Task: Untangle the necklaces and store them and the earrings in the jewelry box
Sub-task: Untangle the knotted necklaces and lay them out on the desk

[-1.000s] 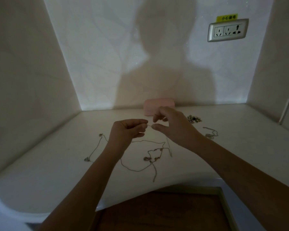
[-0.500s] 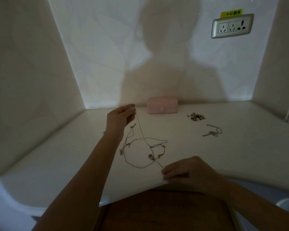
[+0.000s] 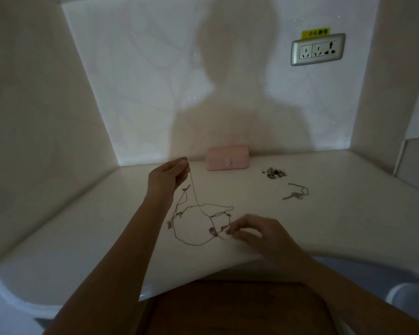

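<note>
A tangle of thin necklaces (image 3: 198,223) lies on the white counter (image 3: 324,226) in front of me. My left hand (image 3: 166,177) pinches one chain end and holds it lifted above the tangle. My right hand (image 3: 259,234) is blurred at the tangle's right side, its fingertips on the chain by a small pendant. A closed pink jewelry box (image 3: 227,157) stands against the back wall. A small pile of earrings (image 3: 274,172) lies to its right. A separate necklace (image 3: 296,192) lies loose further right.
The counter sits in a corner niche with walls on the left, back and right. A wall socket (image 3: 317,49) is high on the back wall. A brown wooden surface (image 3: 228,310) lies below the counter's front edge, and a pale round object (image 3: 411,298) at lower right.
My hands, close together a second ago, drew apart. The left hand lifted a chain end up and back. The right hand went to the counter's front edge, then forward onto the tangle.
</note>
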A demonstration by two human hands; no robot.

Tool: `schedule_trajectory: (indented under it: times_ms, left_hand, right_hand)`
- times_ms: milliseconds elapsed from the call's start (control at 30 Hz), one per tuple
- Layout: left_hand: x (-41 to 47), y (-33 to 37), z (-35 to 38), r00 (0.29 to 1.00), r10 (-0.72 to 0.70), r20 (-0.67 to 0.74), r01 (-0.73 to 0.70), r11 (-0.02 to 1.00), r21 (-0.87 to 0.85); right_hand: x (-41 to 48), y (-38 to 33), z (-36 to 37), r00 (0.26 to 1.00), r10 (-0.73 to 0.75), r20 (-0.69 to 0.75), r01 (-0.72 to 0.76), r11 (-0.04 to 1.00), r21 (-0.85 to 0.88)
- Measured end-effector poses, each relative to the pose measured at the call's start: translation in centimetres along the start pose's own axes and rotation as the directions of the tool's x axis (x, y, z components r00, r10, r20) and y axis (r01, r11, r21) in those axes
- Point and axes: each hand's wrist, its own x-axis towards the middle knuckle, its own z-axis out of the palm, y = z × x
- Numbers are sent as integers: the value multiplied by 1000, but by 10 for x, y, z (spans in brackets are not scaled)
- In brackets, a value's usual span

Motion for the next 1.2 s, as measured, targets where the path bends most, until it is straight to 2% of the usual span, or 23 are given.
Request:
schedule_trajectory:
  times_ms: [100, 233, 333, 400, 467, 600, 700, 833, 933, 1033, 1100, 1200]
  left_hand:
    - [4, 12, -2, 998, 63, 29, -62, 998, -26]
    - [11, 32, -5, 996, 92, 9, -90, 987, -131]
    - [21, 44, -16, 1000, 23, -15, -27, 955, -295]
    - [28, 46, -28, 999, -36, -20, 25, 908, -418]
    - [31, 44, -40, 997, -76, -23, 56, 883, -465]
    - [33, 37, -52, 995, -99, -10, 84, 885, -459]
    - [28, 39, -47, 996, -82, 27, 86, 905, -416]
    - [7, 46, -24, 979, -51, 199, 99, 965, -242]
    - [-14, 46, -2, 933, -81, 352, 112, 991, -69]
    - [-27, 39, 15, 872, -110, 477, 128, 992, -5]
    - [-32, 32, 24, 852, -123, 510, 105, 992, 63]
    - [-36, 22, 35, 863, -136, 487, 59, 984, 170]
  right_hand:
    - [30, -27, -23, 988, 89, -130, -40, 941, 335]
    - [71, -51, -57, 965, 117, -235, 38, 824, 566]
    - [93, -57, -80, 940, 204, -273, 17, 773, 634]
    - [100, -52, -89, 928, 257, -269, -38, 784, 620]
    - [103, -43, -92, 922, 295, -251, -99, 805, 584]
    - [107, -31, -96, 918, 328, -223, -192, 859, 474]
    - [109, -35, -103, 932, 270, -241, -176, 919, 352]
    - [108, -54, -105, 972, 129, -196, -79, 967, 244]
    - [103, -68, -98, 985, 81, -150, -65, 992, 109]
    - [96, -75, -88, 989, 65, -130, -62, 998, 22]
    - [92, -75, -79, 990, 74, -119, -72, 997, 23]
    - [87, -70, -67, 991, 98, -86, -92, 993, 78]
